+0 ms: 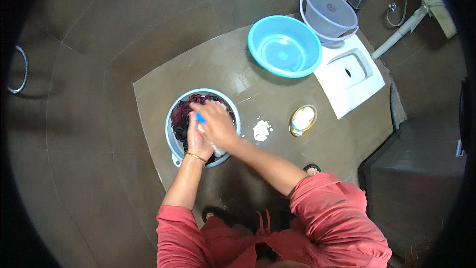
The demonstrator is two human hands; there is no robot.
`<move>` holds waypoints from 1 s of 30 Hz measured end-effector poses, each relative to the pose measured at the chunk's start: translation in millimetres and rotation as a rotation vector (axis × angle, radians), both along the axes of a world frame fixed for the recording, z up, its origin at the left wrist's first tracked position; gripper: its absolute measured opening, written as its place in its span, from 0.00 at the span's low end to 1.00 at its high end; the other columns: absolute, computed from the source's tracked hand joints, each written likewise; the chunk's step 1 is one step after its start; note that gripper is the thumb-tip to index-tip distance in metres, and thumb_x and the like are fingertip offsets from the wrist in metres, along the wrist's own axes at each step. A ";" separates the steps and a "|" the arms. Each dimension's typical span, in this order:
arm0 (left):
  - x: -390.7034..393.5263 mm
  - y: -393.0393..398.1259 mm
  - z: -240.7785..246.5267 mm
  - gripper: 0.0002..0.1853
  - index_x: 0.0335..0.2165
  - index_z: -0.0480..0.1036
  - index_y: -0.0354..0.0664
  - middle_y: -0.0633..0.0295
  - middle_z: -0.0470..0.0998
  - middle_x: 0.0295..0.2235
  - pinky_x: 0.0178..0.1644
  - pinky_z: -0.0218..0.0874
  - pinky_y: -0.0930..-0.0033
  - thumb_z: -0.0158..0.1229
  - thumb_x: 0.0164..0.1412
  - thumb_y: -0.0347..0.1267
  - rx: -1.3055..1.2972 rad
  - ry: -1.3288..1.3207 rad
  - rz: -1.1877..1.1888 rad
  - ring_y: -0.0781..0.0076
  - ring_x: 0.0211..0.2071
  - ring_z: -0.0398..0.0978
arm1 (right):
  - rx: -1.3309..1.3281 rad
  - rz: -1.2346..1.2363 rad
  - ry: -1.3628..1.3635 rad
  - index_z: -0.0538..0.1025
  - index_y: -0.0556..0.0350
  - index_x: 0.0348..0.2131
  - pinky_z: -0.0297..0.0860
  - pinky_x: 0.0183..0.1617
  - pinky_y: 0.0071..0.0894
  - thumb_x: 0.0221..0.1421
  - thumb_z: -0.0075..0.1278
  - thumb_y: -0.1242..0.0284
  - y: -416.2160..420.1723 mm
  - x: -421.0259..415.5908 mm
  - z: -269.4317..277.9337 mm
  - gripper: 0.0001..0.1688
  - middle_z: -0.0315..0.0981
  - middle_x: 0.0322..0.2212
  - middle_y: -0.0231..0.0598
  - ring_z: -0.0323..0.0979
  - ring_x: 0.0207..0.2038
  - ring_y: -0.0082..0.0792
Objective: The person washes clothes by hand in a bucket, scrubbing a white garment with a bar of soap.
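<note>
Over a round pale grey-blue tub, my left hand and my right hand are pressed together. A small blue item shows between them; its kind is unclear. My right hand lies across the top, slightly blurred, and hides most of it. White material, cloth or foam, shows below the right wrist. Dark maroon cloth and black cloth fill the tub beneath my hands. A gold bangle circles the left wrist.
On the tiled floor right of the tub lies a white foam patch, then an oval dish with white contents. Beyond stand a turquoise basin, a lavender bucket and a white squat toilet. A pipe runs down the wall.
</note>
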State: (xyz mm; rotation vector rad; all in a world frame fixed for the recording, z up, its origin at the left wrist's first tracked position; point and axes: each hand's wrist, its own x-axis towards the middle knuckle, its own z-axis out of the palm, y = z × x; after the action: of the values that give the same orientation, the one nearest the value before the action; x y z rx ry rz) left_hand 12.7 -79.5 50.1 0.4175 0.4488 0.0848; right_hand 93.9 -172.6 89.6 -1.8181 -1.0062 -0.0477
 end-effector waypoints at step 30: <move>2.3 26.0 -4.2 0.18 0.47 0.66 0.45 0.64 0.70 0.44 0.56 0.55 0.67 0.43 0.65 0.42 -0.065 -0.194 0.029 0.71 0.48 0.67 | 0.333 -0.023 -0.230 0.69 0.49 0.50 0.58 0.57 0.51 0.41 0.50 0.72 -5.7 -30.7 54.1 0.31 0.69 0.42 0.42 0.67 0.48 0.46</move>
State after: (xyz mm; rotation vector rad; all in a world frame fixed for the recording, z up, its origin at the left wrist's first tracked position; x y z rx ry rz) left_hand 15.1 -53.4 45.8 0.3355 0.2659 0.1367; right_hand 63.2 -178.4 143.7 -1.5401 -1.0661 -0.4226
